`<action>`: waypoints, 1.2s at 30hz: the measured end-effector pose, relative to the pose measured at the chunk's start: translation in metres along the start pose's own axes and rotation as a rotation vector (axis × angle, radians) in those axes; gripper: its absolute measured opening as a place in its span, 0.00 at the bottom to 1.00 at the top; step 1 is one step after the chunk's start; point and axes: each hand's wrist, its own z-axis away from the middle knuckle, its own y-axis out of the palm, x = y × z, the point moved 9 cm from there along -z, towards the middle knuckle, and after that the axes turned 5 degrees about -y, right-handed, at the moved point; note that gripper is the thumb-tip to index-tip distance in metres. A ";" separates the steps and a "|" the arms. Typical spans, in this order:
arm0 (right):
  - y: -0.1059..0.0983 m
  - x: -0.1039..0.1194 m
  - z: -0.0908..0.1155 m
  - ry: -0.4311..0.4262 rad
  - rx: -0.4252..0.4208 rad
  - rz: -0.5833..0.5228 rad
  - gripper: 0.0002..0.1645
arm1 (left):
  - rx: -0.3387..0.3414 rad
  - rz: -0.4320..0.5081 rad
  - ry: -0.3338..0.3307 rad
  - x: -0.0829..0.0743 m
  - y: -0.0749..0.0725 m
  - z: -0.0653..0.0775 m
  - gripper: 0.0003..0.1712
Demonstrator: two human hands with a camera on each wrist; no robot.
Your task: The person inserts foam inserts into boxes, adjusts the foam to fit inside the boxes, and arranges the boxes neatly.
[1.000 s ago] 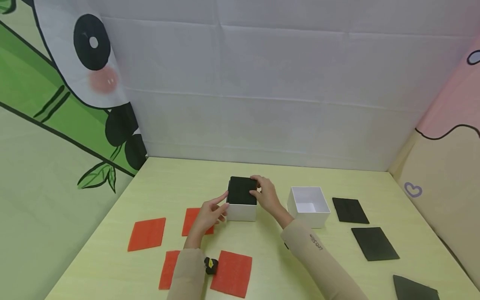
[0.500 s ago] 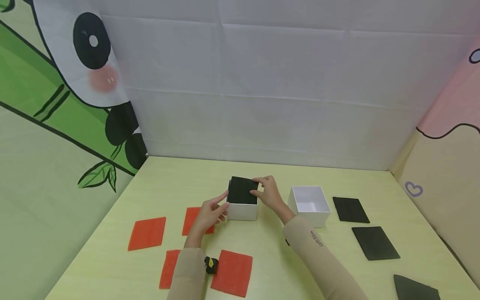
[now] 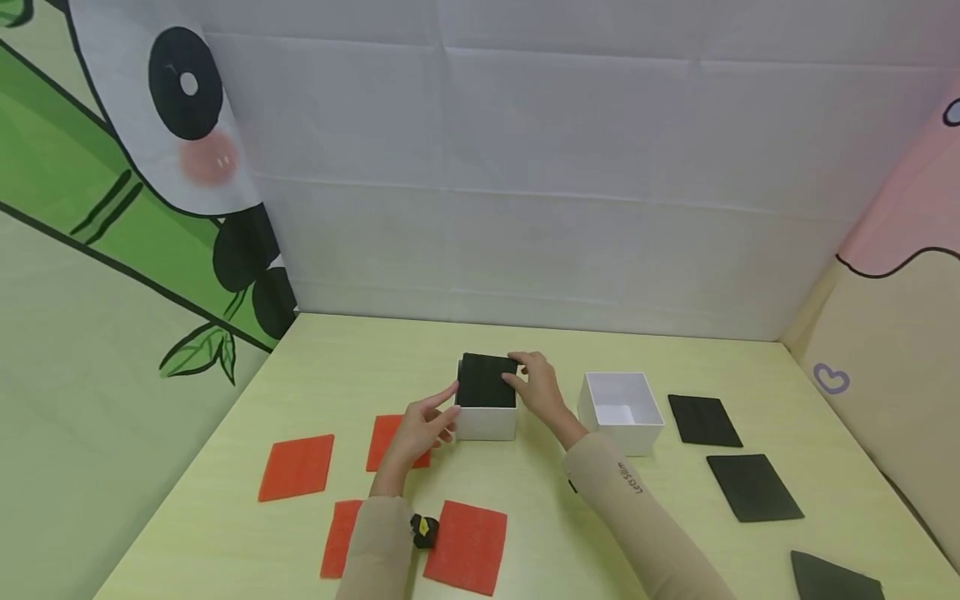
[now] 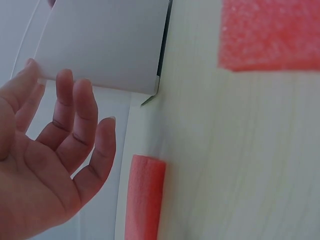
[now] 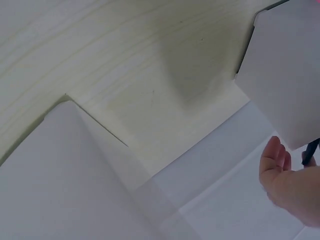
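A black foam-like square lies over the top of a white box, slightly askew to its rim. With thumb and fingertips my right hand pinches the square's right edge; a dark edge shows between the fingers of that hand in the right wrist view. My left hand touches the box's front left corner with extended index finger and thumb. In the left wrist view its other fingers curve loosely beside the box wall. What lies inside this box is hidden.
A second white box, open at the top, stands to the right. Beyond it lie black squares on the pale wood table. Several red squares lie at the left, some partly covered by the left arm. A white cloth hangs behind.
The right hand and the black square's right edge have shifted very slightly to the right over the box. The left hand keeps its place at the corner.
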 end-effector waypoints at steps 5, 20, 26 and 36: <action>-0.064 0.101 0.003 -0.013 -0.055 -0.064 0.14 | -0.005 0.001 0.000 0.011 0.003 -0.009 0.28; -0.094 0.163 -0.002 0.071 0.039 -0.087 0.16 | 0.024 0.044 0.013 -0.002 0.004 0.001 0.27; -0.079 0.137 -0.006 -0.006 0.009 -0.038 0.13 | 0.014 0.040 0.009 0.007 0.004 -0.006 0.27; -0.086 0.152 -0.004 0.096 0.059 0.043 0.09 | -0.008 0.033 0.017 0.018 0.003 -0.016 0.26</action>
